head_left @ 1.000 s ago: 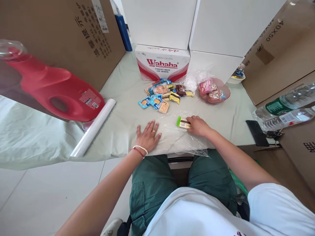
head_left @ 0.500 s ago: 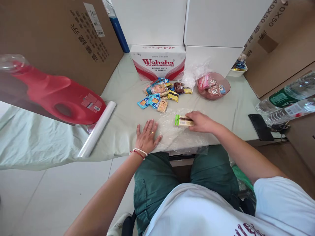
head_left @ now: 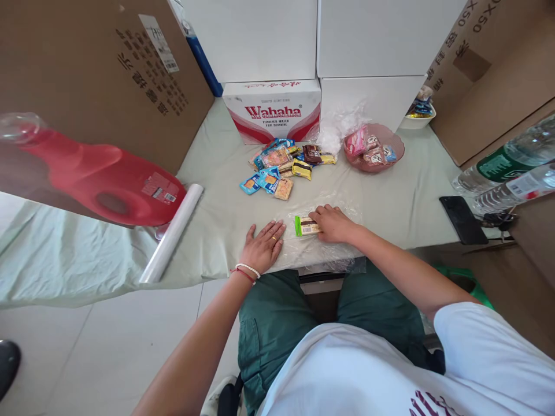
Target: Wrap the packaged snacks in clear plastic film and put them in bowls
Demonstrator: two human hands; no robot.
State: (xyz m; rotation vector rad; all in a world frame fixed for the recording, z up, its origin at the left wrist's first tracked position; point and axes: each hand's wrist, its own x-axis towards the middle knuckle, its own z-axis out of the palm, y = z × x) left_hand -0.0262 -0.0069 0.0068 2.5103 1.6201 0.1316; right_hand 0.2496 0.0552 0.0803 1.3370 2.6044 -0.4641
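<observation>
My right hand (head_left: 333, 223) is closed on the right end of a small snack packet (head_left: 309, 226) with a green end, low over a sheet of clear plastic film (head_left: 333, 248). Flat on the table, my left hand (head_left: 263, 245) has its fingers stretched out beside the film's left side. Farther back lies a pile of small wrapped snacks (head_left: 277, 164) in blue, yellow and brown wrappers. Right of the pile is a pink see-through bowl (head_left: 376, 164) with several packets inside.
A roll of plastic film (head_left: 173, 234) lies left, against a large red jug (head_left: 108, 179). A Wahaha carton (head_left: 275, 115) stands behind the snacks, beside crumpled clear plastic (head_left: 340, 130). At right are a black phone (head_left: 463, 219), a water bottle (head_left: 498, 167) and a white dish (head_left: 418, 120).
My right hand has moved left with the snack packet, bringing it nearer my left hand. My left hand's fingers have come closer together. The view has shifted slightly.
</observation>
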